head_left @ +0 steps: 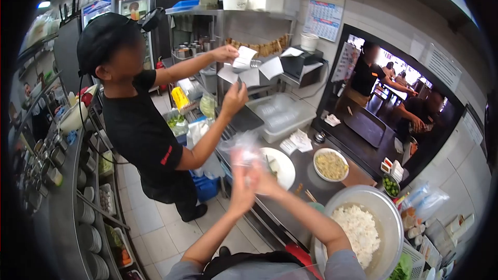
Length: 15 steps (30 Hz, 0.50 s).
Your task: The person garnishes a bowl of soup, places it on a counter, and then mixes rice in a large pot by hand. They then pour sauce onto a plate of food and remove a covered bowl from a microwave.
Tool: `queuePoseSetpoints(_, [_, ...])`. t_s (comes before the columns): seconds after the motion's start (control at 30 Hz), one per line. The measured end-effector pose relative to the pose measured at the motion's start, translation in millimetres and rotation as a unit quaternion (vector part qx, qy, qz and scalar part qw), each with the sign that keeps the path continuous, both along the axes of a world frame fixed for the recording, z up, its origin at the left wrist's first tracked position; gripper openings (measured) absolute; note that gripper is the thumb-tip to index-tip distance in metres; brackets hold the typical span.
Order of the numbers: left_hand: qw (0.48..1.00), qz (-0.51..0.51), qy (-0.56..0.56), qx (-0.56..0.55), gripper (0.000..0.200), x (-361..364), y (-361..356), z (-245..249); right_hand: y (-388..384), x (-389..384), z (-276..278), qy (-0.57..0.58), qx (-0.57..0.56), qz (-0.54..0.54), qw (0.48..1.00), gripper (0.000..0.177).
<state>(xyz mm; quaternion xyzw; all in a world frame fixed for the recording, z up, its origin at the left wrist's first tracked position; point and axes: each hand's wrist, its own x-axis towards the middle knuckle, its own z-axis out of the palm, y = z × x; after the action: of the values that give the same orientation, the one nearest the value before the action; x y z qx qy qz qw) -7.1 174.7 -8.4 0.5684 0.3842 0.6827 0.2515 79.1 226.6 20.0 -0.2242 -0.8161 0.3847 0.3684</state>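
My left hand (244, 189) and my right hand (262, 176) are together in front of me, above the counter's edge. Between and over them is a blurred clear plastic bag (244, 148). The fingers of both hands are smeared by motion. Just behind my hands lies a white plate (280, 168) with something green on it, partly hidden. To the right of the plate stands a white bowl of noodles (331, 165). A large metal bowl (391, 212) holding white rice (357, 232) is beside my right forearm.
A co-worker in black (140, 103) stands at the left, hands holding paper slips (245, 58) near a printer (303, 65). A plastic tub (280, 111) sits behind the plate. Beyond a serving window (365, 124) are other people. Shelves with pans (57, 155) line the far left.
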Motion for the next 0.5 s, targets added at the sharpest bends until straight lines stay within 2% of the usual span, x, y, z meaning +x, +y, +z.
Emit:
queuePoseSetpoints(0.03, [0.995, -0.025, -0.097, -0.023, 0.063, -32, 9, -3, -7, -20, -10, -0.083, -0.080, 0.021, 0.993, 0.036])
queuePoseSetpoints(0.07, [0.979, -0.052, -0.191, -0.047, 0.061, -60, 17, -3, -5, -39, -43, -0.032, 0.053, 0.049, 0.997, 0.041])
queuePoseSetpoints(0.1, [0.951, -0.104, -0.284, -0.066, 0.060, -82, 16, 4, -24, -45, -24, -0.039, 0.081, 0.080, 0.993, 0.044])
queuePoseSetpoints(0.13, [0.910, -0.155, -0.374, -0.087, 0.059, -98, 9, 13, -25, -49, -21, -0.044, 0.013, 0.154, 0.987, 0.045])
queuePoseSetpoints(0.17, [0.909, -0.185, -0.362, -0.089, 0.050, -106, 3, 17, -10, -56, -29, -0.068, -0.090, 0.221, 0.969, 0.047])
queuePoseSetpoints(0.2, [0.915, -0.151, -0.356, -0.113, 0.043, -113, 6, 10, 5, -61, -38, -0.090, -0.193, 0.284, 0.935, 0.050])
queuePoseSetpoints(0.27, [0.922, -0.087, -0.342, -0.157, 0.032, -123, 12, -7, 27, -56, -20, -0.154, -0.223, 0.347, 0.898, 0.048])
queuePoseSetpoints(0.33, [0.922, -0.036, -0.361, -0.134, 0.019, -133, 22, -24, 60, -45, 21, -0.223, -0.223, 0.423, 0.850, 0.045])
queuePoseSetpoints(0.37, [0.927, 0.028, -0.351, -0.127, 0.017, -138, 25, -22, 85, -37, 49, -0.260, -0.208, 0.467, 0.819, 0.045])
queuePoseSetpoints(0.4, [0.935, 0.018, -0.344, -0.085, 0.023, -152, 28, -31, 119, -30, 66, -0.266, -0.129, 0.457, 0.839, 0.039])
queuePoseSetpoints(0.43, [0.936, 0.042, -0.324, -0.128, 0.026, -161, 27, -28, 165, -21, 71, -0.228, -0.030, 0.355, 0.906, 0.035])
queuePoseSetpoints(0.47, [0.934, 0.069, -0.305, -0.170, 0.031, -168, 24, -24, 187, -13, 94, -0.123, 0.099, 0.161, 0.974, 0.025])
queuePoseSetpoints(0.5, [0.938, 0.050, -0.301, -0.162, 0.034, -173, 21, -26, 254, -3, 90, -0.126, 0.337, -0.023, 0.933, 0.026])
